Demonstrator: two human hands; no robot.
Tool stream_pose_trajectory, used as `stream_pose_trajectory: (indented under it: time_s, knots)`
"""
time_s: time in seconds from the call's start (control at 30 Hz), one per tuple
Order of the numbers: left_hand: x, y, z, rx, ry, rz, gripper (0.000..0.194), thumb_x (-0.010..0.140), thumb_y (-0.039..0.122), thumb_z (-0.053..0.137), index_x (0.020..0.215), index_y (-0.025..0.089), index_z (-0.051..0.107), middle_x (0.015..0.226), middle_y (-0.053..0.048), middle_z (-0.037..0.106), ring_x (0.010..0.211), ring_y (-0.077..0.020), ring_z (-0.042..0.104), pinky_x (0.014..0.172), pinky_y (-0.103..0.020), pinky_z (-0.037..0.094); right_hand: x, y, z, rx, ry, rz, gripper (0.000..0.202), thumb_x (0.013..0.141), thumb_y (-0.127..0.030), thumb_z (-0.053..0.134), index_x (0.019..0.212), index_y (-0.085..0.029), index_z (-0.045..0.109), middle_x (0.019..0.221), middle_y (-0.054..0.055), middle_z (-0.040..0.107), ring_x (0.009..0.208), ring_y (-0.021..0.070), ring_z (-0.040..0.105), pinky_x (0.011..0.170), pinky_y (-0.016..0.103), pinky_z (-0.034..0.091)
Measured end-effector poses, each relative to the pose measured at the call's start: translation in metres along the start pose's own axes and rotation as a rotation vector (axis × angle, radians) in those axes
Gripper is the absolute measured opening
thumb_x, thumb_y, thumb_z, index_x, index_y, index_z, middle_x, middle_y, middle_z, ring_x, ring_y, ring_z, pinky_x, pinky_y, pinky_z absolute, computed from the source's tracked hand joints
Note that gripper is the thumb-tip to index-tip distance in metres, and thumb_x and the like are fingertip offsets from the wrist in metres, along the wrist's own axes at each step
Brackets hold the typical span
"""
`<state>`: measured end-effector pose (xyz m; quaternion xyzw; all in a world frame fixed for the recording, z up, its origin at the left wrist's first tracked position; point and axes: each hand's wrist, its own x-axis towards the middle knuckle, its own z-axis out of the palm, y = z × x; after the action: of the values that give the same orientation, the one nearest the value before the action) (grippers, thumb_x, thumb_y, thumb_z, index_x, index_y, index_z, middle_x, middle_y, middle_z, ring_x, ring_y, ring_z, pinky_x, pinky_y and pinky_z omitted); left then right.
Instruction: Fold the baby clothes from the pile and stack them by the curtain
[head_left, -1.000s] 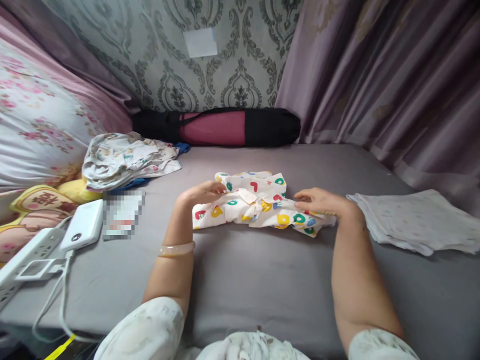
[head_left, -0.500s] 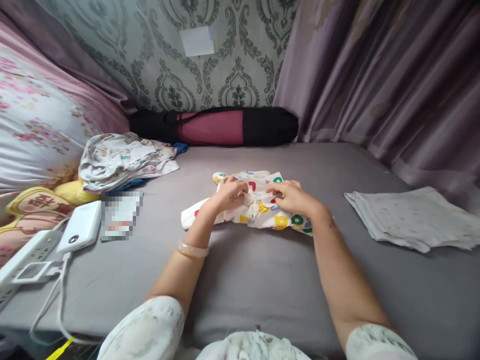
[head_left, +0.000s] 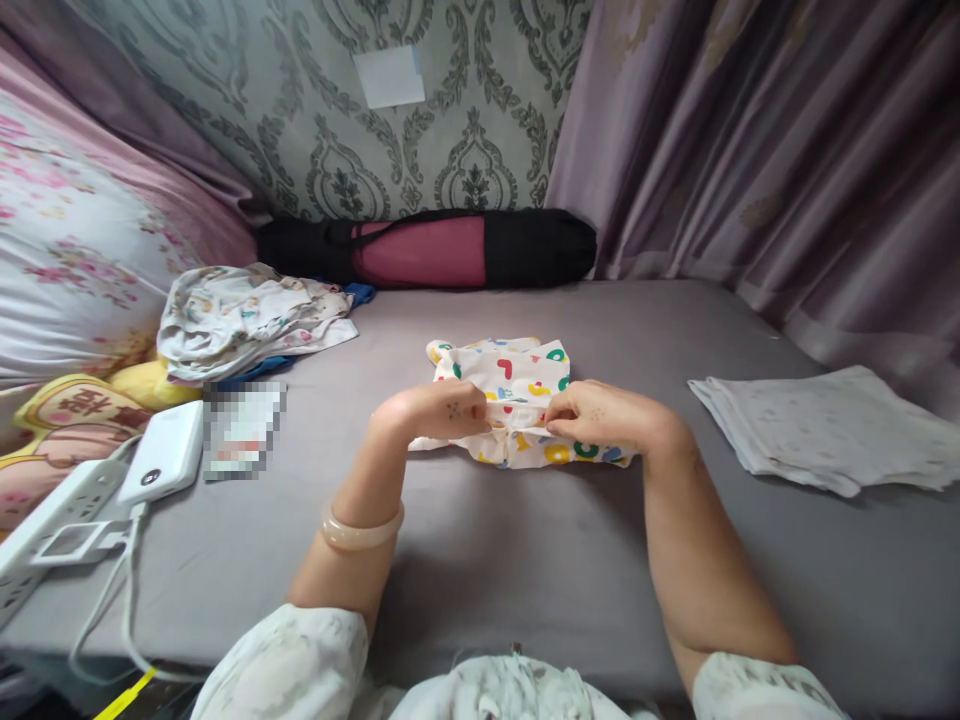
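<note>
Grey bedsheet [head_left: 525, 590]; white multicolour-print garment [head_left: 504, 372], pinched in grip of left hand [head_left: 448, 410] and right hand [head_left: 597, 412]; uneven tugging could skew it.

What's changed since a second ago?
The left hand and right hand moved inward over the printed garment, and both now pinch its fabric near the middle. The clothes pile, power bank and folded white cloth stayed put.

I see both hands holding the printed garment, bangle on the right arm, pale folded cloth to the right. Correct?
One slip: in the head view the bangle is on the left arm. The left hand and right hand do hold the printed garment, with the pale folded cloth to the right.
</note>
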<state>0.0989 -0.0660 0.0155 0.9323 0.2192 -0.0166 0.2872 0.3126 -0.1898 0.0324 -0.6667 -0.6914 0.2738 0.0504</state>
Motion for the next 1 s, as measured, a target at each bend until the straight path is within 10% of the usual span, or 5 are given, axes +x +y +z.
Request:
stream_pose_trajectory:
  time_s: [0.23, 0.37, 0.63, 1.0]
  knots:
    - [0.007, 0.003, -0.005, 0.058, -0.159, -0.089, 0.013, 0.079, 0.028, 0.054, 0.069, 0.021, 0.058, 0.062, 0.0, 0.063, 0.053, -0.0143, 0.05, 0.052, -0.025, 0.034, 0.019, 0.001, 0.006, -0.051, 0.36, -0.005, 0.012, 0.082, -0.035, 0.06, 0.082, -0.023, 0.059, 0.09, 0.003, 0.066, 0.084, 0.019, 0.057, 0.067, 0.027, 0.036]
    - [0.009, 0.002, -0.002, -0.024, -0.129, -0.076, 0.008, 0.077, 0.021, 0.056, 0.069, 0.021, 0.058, 0.063, 0.001, 0.064, 0.055, -0.0144, 0.052, 0.051, -0.025, 0.033, 0.029, 0.001, 0.017, -0.059, 0.263, -0.094, 0.011, 0.078, -0.026, 0.061, 0.088, -0.024, 0.058, 0.105, 0.003, 0.064, 0.099, 0.0211, 0.055, 0.074, 0.027, 0.038]
    - [0.023, -0.002, 0.01, 0.067, 0.304, 0.178, 0.008, 0.081, 0.025, 0.061, 0.088, 0.021, 0.059, 0.091, -0.003, 0.062, 0.09, -0.02, 0.053, 0.081, -0.03, 0.038, 0.033, 0.001, 0.019, -0.066, 0.319, -0.097, 0.005, 0.084, -0.018, 0.056, 0.081, -0.023, 0.057, 0.097, 0.003, 0.064, 0.095, 0.0194, 0.056, 0.073, 0.028, 0.037]
    - [0.033, 0.005, 0.011, 0.184, 0.458, 0.13, 0.008, 0.086, 0.02, 0.058, 0.079, 0.02, 0.056, 0.083, -0.002, 0.062, 0.087, -0.0203, 0.052, 0.08, -0.033, 0.031, 0.032, 0.005, 0.011, 0.028, 0.568, -0.18, 0.006, 0.086, -0.019, 0.057, 0.083, -0.022, 0.06, 0.09, 0.002, 0.059, 0.078, 0.0155, 0.055, 0.075, 0.027, 0.04]
